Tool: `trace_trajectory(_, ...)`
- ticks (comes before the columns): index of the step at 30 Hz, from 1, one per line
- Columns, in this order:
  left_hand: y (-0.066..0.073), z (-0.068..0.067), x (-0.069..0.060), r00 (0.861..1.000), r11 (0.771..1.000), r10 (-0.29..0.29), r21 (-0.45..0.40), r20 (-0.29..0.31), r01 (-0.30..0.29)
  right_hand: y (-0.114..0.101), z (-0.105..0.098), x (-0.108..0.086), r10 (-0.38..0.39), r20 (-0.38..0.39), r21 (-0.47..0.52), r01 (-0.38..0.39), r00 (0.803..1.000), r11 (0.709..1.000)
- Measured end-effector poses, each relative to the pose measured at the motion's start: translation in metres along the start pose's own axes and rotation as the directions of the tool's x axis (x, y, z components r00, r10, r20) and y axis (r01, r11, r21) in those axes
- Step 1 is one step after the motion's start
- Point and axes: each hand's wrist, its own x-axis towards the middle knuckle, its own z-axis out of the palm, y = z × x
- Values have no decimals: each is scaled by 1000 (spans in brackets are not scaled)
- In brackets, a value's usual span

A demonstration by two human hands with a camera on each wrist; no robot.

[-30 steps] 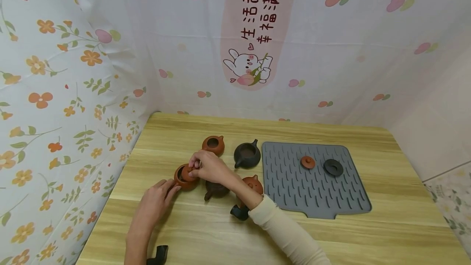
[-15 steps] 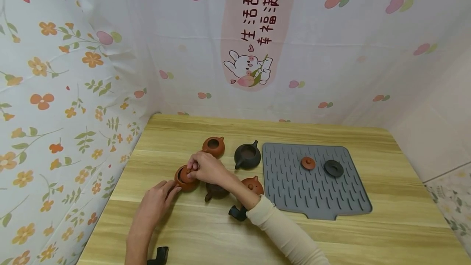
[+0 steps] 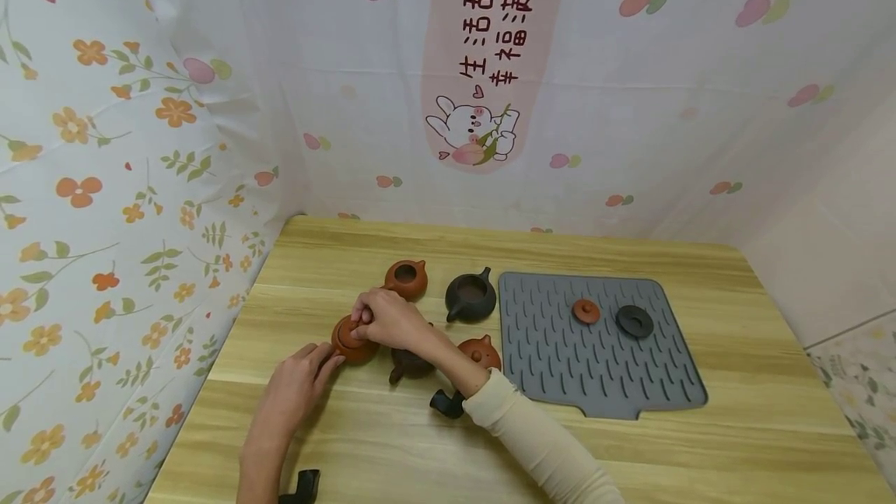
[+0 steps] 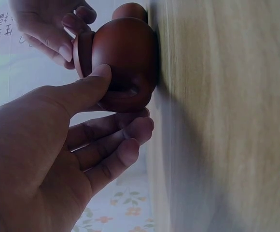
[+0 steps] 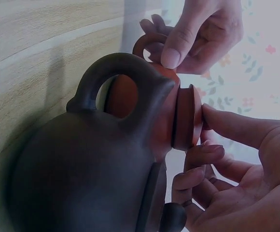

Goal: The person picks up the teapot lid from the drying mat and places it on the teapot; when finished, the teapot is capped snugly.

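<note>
A reddish-brown clay teapot (image 3: 359,357) stands upright at the left of the table. My left hand (image 3: 301,376) holds it by its handle side, with the thumb (image 4: 101,72) on top and the fingertips beneath, as the left wrist view shows. At the pot's mouth sits its matching lid (image 5: 196,116). My right hand (image 3: 395,321) pinches this lid by the top, and its knob is hidden by the fingers. Right beside this pot is a dark brown teapot (image 5: 82,169) with its lid on, partly under my right wrist in the head view.
Behind are a lidless orange teapot (image 3: 413,286) and a lidless black teapot (image 3: 483,307). A grey mat (image 3: 595,372) at the right bears an orange lid (image 3: 586,311) and a black lid (image 3: 635,321). A lidded orange teapot (image 3: 483,348) lies partly under my right forearm.
The lid in my right hand has gone from tilted, with the pot's opening showing, to covering the mouth. My left hand stays on the teapot.
</note>
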Motion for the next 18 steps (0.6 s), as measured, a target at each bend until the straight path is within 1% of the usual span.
trace_trajectory(3,4,-5,0,1000,999,7,-31,-23,-8,-1,1,1,0,3,-5,0,1000,1000)
trace_trajectory(4,7,-8,1,1000,999,12,-48,-25,-13,-1,1,2,0,4,-6,0,1000,1000)
trace_trajectory(6,9,-9,2,999,998,9,-62,-34,-11,-1,1,2,1,4,-4,-1,1000,1000)
trace_trajectory(7,11,-12,2,999,997,14,-74,-34,-17,-1,1,2,1,4,-2,-1,1000,1000)
trace_trajectory(9,10,-11,2,999,997,6,-71,-34,-9,-1,2,2,0,4,2,0,1000,1000)
trace_trajectory(10,12,-13,3,999,997,10,-80,-32,-13,-1,2,3,1,4,5,-1,1000,1000)
trace_trajectory(11,10,-11,2,999,997,8,-70,-39,-11,-1,2,3,2,4,6,-2,1000,1000)
trace_trajectory(13,10,-12,3,999,997,26,-78,-43,-29,0,3,3,4,5,6,-4,1000,1000)
trace_trajectory(14,7,-8,2,999,997,21,-67,-47,-24,0,3,4,4,5,5,-4,1000,1000)
trace_trajectory(16,7,-8,2,998,998,27,-61,-48,-30,0,4,4,5,7,6,-5,1000,1000)
trace_trajectory(18,5,-5,1,998,998,29,-52,-55,-32,1,5,5,2,7,4,-2,1000,1000)
